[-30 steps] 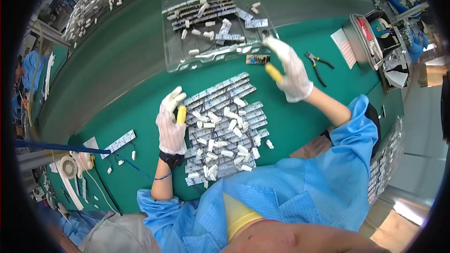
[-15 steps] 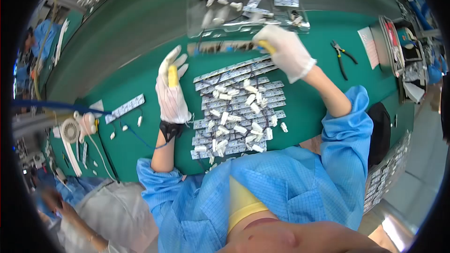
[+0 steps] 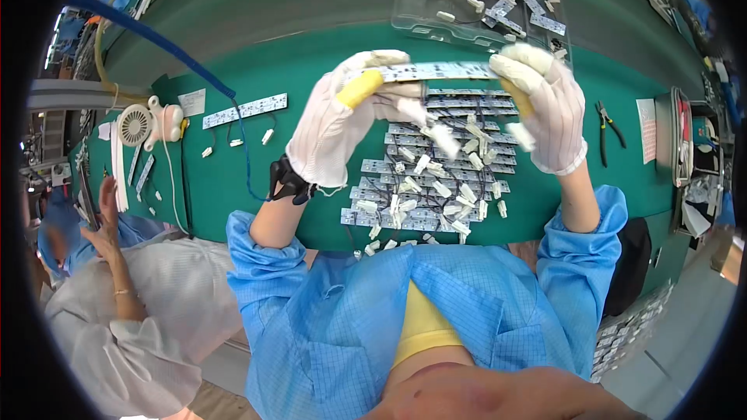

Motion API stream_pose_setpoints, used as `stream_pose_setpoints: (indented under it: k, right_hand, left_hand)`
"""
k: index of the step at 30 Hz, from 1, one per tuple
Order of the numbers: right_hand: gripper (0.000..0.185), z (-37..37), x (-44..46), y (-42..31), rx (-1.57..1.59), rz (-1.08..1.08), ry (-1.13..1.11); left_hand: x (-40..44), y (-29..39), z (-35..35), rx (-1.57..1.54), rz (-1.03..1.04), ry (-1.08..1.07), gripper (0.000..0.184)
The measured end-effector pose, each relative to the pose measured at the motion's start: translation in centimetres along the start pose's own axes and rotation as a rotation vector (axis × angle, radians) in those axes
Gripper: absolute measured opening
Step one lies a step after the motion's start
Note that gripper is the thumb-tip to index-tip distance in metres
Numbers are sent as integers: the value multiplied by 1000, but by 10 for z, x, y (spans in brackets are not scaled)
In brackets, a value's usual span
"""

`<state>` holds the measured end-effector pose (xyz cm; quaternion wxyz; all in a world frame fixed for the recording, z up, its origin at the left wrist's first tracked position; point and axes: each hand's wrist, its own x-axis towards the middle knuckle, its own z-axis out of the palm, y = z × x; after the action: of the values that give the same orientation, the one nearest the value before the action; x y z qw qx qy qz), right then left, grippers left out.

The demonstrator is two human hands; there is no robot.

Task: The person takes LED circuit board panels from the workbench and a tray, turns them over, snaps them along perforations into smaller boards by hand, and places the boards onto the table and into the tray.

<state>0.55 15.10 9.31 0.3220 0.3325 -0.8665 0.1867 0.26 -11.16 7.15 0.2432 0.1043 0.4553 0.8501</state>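
A long, narrow circuit strip (image 3: 443,71) is held up level between my two hands, over the far end of the piled strips. My left hand (image 3: 350,113), in a white glove with a yellow thumb cover, grips its left end. At the right end, my right hand (image 3: 545,101) pinches the strip, gloved in the same way. White connectors (image 3: 445,140) dangle on leads below it, slightly blurred. Beneath lie rows of similar strips (image 3: 405,218), with many white connectors and dark wires on top. A black band with a blue cord sits at my left wrist.
Beyond my hands stands a clear tray (image 3: 408,15) with more strips. Pliers (image 3: 609,134) and a grey container (image 3: 671,136) are on the right. Left are a single strip (image 3: 245,111), a small fan (image 3: 135,125) and a co-worker's hand (image 3: 107,214). A blue cable (image 3: 156,37) hangs above.
My right hand has drawn a strip from near the tray and raised it. My left hand, open before, has moved right and closed on its other end. The camera view has shifted.
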Motion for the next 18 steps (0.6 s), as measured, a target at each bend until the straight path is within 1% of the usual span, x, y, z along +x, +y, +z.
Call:
stream_pose_setpoints:
  k: [1, 2, 3, 4, 6, 7, 8, 10, 11, 12, 13, 14, 15, 16, 18]
  right_hand:
    - [36, 2, 6, 5, 56, -20, 84]
    - [40, 1, 8, 2, 27, 104, 121]
    - [42, 3, 7, 1, 265, 301, 119]
    - [45, 4, 6, 1, 505, 497, 119]
    - [45, -4, 2, 10, 1043, 746, -115]
    - [55, -9, 1, 10, 1090, 914, -197]
    - [55, -9, -1, 9, 1086, 921, -196]
    - [43, -5, -8, 8, 1122, 858, -21]
    - [35, 1, -11, 8, 1125, 849, 82]
    - [35, 1, -12, 9, 1118, 859, 87]
    - [34, 0, -14, 9, 1122, 866, 117]
    - [33, 0, -16, 10, 1127, 873, 147]
    - [32, -1, -16, 10, 1107, 887, 149]
    - [32, -1, -17, 10, 1106, 896, 153]
    - [31, 0, -17, 12, 1106, 907, 149]
  left_hand:
    - [1, 2, 2, 139, 61, 54, 47]
    - [3, 3, 4, 280, 122, 110, 44]
    - [2, 2, 6, 201, 158, 124, 41]
    - [2, 1, 6, 196, 156, 118, 41]
    - [2, -1, 3, 190, 159, 94, 43]
    - [2, -4, -6, 258, 100, 41, 54]
    - [-1, -1, -9, 254, 96, 37, 54]
    - [-6, 7, -14, 798, 348, -21, 70]
    - [-5, 14, -22, 846, 372, -49, 77]
    - [-8, 23, -38, 1190, 412, 66, 75]
    - [-14, 33, -47, 1577, 369, 202, 75]
    - [-21, 35, -62, 1758, 285, 332, 72]
    - [-28, 35, -86, 1889, 208, 358, 66]
    - [-37, 32, -110, 1886, 134, 337, 61]
    - [-45, 26, -127, 1901, 128, 325, 48]
